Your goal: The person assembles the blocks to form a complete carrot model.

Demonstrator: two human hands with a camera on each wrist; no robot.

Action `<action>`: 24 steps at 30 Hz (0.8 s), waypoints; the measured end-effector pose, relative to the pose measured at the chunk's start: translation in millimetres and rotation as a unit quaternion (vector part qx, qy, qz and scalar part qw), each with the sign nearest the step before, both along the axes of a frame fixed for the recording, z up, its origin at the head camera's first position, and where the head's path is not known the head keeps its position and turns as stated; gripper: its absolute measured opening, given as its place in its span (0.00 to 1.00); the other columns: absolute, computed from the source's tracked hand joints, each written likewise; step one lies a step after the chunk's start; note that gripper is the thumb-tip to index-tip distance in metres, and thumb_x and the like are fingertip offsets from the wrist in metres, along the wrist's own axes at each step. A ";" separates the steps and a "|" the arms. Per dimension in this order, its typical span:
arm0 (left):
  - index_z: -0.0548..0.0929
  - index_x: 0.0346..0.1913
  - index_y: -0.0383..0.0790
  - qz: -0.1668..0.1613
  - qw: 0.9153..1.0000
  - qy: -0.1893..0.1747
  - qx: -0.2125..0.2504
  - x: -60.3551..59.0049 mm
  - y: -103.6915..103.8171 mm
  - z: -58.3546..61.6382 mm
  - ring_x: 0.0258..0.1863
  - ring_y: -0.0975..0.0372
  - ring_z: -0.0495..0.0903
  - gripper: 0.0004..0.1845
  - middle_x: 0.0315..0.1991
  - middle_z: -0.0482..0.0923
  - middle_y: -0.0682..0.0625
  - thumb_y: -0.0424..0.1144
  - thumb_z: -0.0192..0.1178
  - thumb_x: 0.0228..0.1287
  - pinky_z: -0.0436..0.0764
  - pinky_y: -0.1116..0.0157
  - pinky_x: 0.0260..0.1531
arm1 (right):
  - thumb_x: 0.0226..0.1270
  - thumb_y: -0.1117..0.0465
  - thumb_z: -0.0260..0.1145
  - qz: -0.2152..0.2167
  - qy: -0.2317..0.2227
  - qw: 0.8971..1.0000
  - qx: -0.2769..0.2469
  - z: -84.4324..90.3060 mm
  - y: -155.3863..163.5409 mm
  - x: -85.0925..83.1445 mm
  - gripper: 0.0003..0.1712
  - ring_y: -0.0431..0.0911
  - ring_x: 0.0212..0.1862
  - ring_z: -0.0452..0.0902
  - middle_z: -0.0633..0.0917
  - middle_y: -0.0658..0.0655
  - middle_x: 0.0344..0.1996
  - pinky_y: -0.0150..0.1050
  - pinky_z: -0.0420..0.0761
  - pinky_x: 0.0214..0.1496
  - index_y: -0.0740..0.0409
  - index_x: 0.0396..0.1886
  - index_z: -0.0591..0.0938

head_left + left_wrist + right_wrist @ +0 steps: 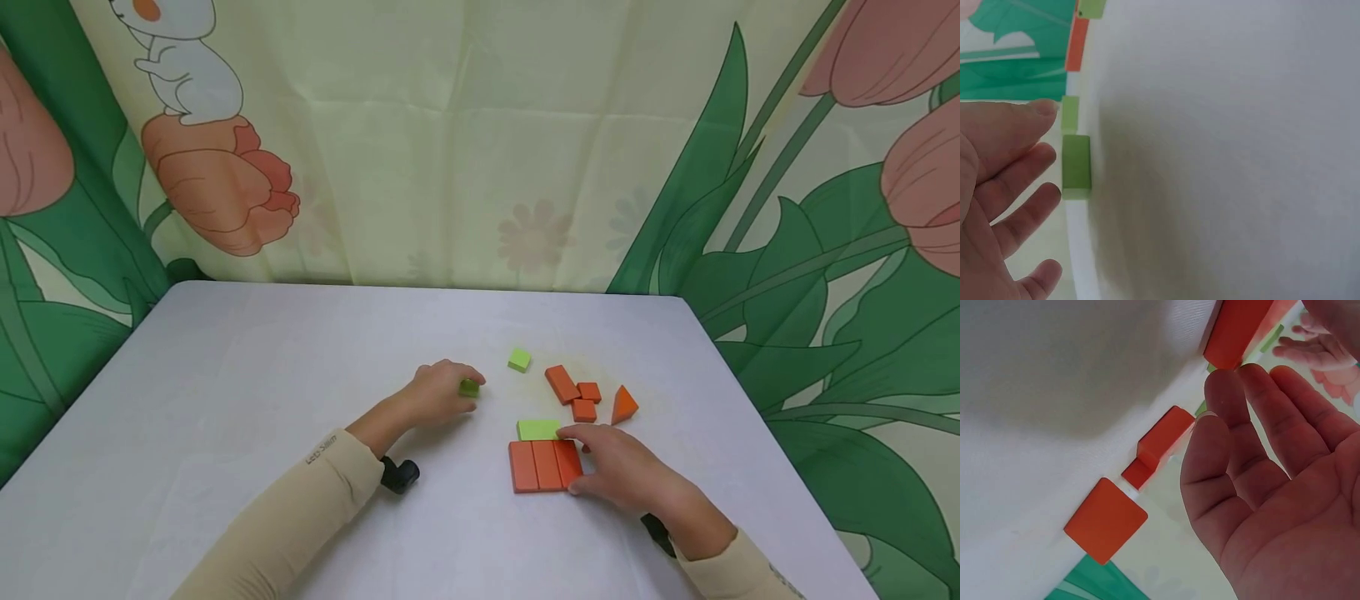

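My left hand (438, 392) is around a green block (468, 387) on the white table; its thumb and fingers stand apart. In the left wrist view that green block (1077, 164) lies just beyond the fingertips. My right hand (626, 467) pinches the rightmost orange-red block (567, 463) of a three-block row, index finger at its far end, thumb at its near corner. A long light-green block (534, 430) lies against the row's far edge, touching the index fingertip. In the right wrist view the orange-red block (1238, 331) shows above the fingertips.
A light-green cube (519, 360) lies farther back. Right of it are a long orange-red block (561, 384), two small orange-red blocks (589, 391) and an orange triangular block (624, 405). A printed curtain (450, 167) hangs behind the table (262, 375).
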State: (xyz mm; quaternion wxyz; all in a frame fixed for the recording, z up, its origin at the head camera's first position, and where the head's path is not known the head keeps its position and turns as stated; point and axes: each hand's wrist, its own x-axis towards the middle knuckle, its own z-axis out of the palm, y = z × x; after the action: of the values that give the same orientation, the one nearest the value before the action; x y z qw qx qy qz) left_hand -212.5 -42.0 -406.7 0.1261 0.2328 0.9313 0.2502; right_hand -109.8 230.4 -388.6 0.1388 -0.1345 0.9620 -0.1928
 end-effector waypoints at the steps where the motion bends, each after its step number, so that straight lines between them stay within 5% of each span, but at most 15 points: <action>1: 0.84 0.59 0.45 0.002 1.000 -0.001 0.000 -0.2 -1.3 -0.8 0.59 0.54 0.74 0.19 0.55 0.81 0.52 0.38 0.67 0.64 0.67 0.49 0.57 | 0.49 0.59 0.83 -0.002 -0.001 1.000 -0.001 0.0 0.1 0.0 0.38 0.45 0.48 0.77 0.81 0.49 0.54 0.48 0.77 0.53 0.54 0.62 0.79; 24: 0.83 0.59 0.46 0.037 0.999 0.024 0.012 -11.6 -17.6 -5.5 0.62 0.50 0.73 0.21 0.57 0.81 0.48 0.35 0.66 0.63 0.68 0.46 0.57 | 0.55 0.64 0.78 0.003 -0.032 0.998 -0.055 -2.3 5.8 -16.5 0.33 0.45 0.47 0.74 0.81 0.46 0.49 0.40 0.78 0.43 0.54 0.63 0.79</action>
State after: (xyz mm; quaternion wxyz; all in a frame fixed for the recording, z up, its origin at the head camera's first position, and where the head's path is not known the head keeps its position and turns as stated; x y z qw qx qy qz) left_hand -224.1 -59.6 -412.2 0.0920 0.2052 0.9390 0.2603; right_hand -126.3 236.2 -390.9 0.1629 -0.1387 0.9444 -0.2496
